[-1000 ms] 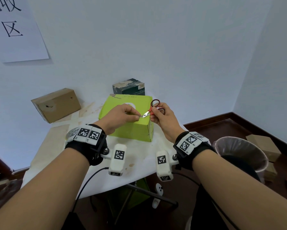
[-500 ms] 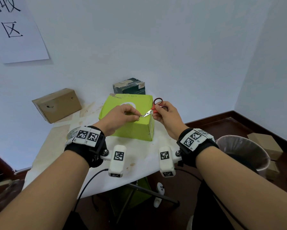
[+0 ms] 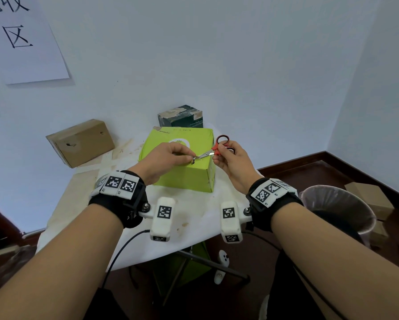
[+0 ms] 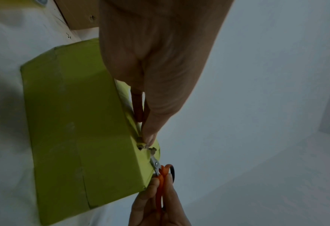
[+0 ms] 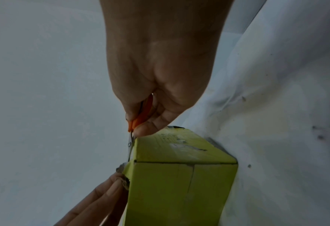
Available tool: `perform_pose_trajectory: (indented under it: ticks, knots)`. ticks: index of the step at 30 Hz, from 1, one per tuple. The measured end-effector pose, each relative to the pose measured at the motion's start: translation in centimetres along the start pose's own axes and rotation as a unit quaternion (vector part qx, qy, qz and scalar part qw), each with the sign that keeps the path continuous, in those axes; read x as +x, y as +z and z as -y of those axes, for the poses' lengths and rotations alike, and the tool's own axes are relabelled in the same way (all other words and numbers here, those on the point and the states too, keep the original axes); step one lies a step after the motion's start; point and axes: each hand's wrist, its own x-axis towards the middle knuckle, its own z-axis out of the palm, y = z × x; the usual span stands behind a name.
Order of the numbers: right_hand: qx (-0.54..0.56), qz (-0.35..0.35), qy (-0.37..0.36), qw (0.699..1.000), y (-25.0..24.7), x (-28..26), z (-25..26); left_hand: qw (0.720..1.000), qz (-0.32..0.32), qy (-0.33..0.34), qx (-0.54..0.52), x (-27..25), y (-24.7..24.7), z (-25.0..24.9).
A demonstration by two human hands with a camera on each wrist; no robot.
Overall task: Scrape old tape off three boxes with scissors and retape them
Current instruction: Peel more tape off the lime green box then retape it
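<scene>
Scissors (image 3: 209,153) tips toward left hand (image 3: 164,159)

three boxes (image 3: 179,158), one scissors (image 3: 213,150), one bin (image 3: 339,204)

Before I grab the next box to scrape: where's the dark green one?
In the head view the dark green box stands at the table's far edge by the wall, right behind the lime box, with the brown box off to its left.

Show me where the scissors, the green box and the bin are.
scissors (image 3: 207,154), head view, on the blades.
green box (image 3: 184,177), head view, front face.
bin (image 3: 318,189), head view, near rim.
</scene>
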Motion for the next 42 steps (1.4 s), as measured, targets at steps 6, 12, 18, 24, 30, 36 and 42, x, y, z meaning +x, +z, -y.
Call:
perform_pose_trajectory:
  ticks: [6, 12, 18, 24, 30, 36, 42]
  knots:
    - [-0.015, -0.054, -0.013, 0.998, -0.6, 0.6, 1.1, 1.0, 0.001, 0.001, -0.003, -0.1, 0.1, 0.0]
    - [-0.072, -0.248, 0.023, 0.966, -3.6, 2.7, 0.7, 1.0, 0.005, 0.001, -0.014, -0.1, -0.1, 0.1]
    - [-0.188, -0.191, 0.099, 0.958, -4.6, 3.1, -0.7, 1.0, -0.006, 0.011, 0.002, 0.0, 0.0, 0.1]
    - [-0.24, -0.188, 0.155, 0.94, -5.6, 4.4, -1.8, 1.0, -0.006, 0.012, 0.001, 0.0, 0.1, 0.1]
    - [-0.279, -0.101, 0.217, 0.93, -5.2, 2.6, -0.4, 1.0, -0.004, 0.014, 0.003, 0.0, 0.1, 0.1]
    - [-0.39, -0.153, 0.035, 0.907, -4.2, 3.0, 0.0, 1.0, -0.004, 0.018, 0.003, -0.1, 0.1, 0.1]
    - [-0.36, 0.025, -0.089, 0.928, 0.8, 1.5, 3.0, 1.0, -0.003, 0.02, -0.002, -0.2, 0.1, 0.1]
